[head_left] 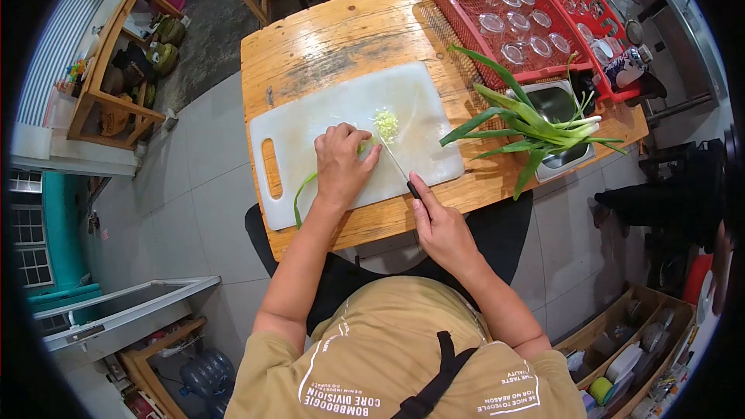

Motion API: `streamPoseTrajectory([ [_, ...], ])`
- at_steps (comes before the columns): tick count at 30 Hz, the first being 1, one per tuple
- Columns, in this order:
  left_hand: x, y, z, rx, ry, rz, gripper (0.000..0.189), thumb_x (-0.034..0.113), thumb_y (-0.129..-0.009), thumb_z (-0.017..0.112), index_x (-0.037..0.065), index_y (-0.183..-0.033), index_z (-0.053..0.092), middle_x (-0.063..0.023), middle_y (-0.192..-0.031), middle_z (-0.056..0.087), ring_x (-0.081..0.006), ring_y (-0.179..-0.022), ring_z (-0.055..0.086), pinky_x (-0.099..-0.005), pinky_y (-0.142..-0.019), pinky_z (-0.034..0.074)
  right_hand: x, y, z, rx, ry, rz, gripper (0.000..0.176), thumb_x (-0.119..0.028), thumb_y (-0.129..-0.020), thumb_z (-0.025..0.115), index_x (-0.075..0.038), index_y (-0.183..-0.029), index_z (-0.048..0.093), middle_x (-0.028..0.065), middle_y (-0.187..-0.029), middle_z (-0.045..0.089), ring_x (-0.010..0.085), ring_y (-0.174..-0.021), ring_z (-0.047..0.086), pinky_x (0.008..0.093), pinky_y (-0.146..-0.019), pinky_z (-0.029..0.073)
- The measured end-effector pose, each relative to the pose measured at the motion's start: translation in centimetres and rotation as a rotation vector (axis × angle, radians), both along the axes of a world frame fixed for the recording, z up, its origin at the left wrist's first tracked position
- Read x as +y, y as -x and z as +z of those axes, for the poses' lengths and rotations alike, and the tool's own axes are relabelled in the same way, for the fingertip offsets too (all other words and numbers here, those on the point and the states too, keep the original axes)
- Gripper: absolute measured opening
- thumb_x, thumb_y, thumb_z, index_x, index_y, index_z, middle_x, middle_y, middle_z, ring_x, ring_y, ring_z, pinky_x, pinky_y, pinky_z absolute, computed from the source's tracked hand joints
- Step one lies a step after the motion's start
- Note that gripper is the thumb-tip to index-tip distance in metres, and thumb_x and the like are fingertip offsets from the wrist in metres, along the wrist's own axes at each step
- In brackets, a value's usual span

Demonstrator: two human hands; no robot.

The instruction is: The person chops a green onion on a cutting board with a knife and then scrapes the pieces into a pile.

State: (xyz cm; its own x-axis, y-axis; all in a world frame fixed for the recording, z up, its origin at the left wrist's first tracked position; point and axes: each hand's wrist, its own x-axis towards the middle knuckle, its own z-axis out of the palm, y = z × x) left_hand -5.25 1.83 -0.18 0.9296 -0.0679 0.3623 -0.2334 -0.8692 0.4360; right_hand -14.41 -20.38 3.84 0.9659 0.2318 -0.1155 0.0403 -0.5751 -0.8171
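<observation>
A white cutting board [310, 120] with a handle slot lies on the wooden table. My left hand [341, 163] is closed over a spring onion, pressing it to the board; its green leaf [305, 190] trails toward the board's near edge. In my right hand [440, 225] is the black handle of a kitchen knife [398, 161]. The blade points away from me, its tip end beside my left fingers. A small heap of chopped spring onion [385, 124] sits just past the blade. The held stalk is mostly hidden under my left hand.
More spring onions [535, 120] lie across a metal container [557, 164] at the table's right end. Behind them stands a red crate [458, 19] of upturned glasses [512, 23], with another red basket [613, 31] beside it. A person's dark-clothed legs [652, 194] show at right.
</observation>
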Motion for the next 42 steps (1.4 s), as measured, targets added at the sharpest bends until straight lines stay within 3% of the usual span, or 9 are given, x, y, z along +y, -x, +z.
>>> streamPoseTrajectory([
  [13,0.2,-0.2,-0.4,0.01,0.055,0.003,0.013,0.02,-0.088,0.084,0.012,-0.1,0.082,-0.0044,-0.101,0.068,-0.0264,-0.104,0.063,-0.0444,-0.097,0.043,0.3,-0.2,-0.2,-0.035,0.01,0.033,0.052,-0.024,-0.112,0.056,-0.017,-0.164,0.049,0.0273,-0.073,0.068,0.0479,-0.069,0.069,0.0574,-0.066,0.053],
  [15,0.3,-0.2,-0.4,0.009,0.046,0.007,0.013,0.02,-0.088,0.083,0.013,-0.099,0.082,-0.0045,-0.101,0.069,-0.0266,-0.104,0.063,-0.0444,-0.097,0.043,0.5,-0.3,-0.3,-0.019,0.029,0.039,0.055,-0.024,-0.113,0.057,-0.022,-0.167,0.046,0.0284,-0.073,0.066,0.0494,-0.072,0.068,0.0557,-0.068,0.052],
  [34,-0.2,-0.4,-0.2,0.031,0.057,0.031,0.012,0.019,-0.089,0.081,0.01,-0.098,0.081,-0.0056,-0.102,0.07,-0.0271,-0.103,0.064,-0.0433,-0.094,0.045,1.1,-1.1,-1.8,-0.132,0.047,0.045,0.054,-0.022,-0.111,0.058,-0.017,-0.165,0.048,0.0241,-0.073,0.069,0.0454,-0.067,0.069,0.0568,-0.064,0.053],
  [37,-0.2,-0.4,-0.1,0.03,0.057,0.033,0.012,0.018,-0.089,0.081,0.01,-0.098,0.081,-0.0055,-0.102,0.07,-0.0268,-0.103,0.064,-0.0429,-0.093,0.045,1.4,-0.9,-1.5,-0.067,0.067,0.036,0.054,-0.022,-0.113,0.057,-0.02,-0.166,0.048,0.0286,-0.079,0.069,0.0485,-0.074,0.07,0.056,-0.069,0.054],
  [42,-0.3,-0.3,-0.2,0.043,0.066,0.037,0.012,0.018,-0.09,0.081,0.01,-0.099,0.081,-0.0055,-0.102,0.071,-0.0268,-0.103,0.064,-0.0425,-0.093,0.046,1.2,0.3,-1.5,-0.126,0.142,0.033,0.055,-0.022,-0.111,0.057,-0.016,-0.165,0.047,0.0235,-0.071,0.069,0.045,-0.065,0.069,0.057,-0.064,0.054],
])
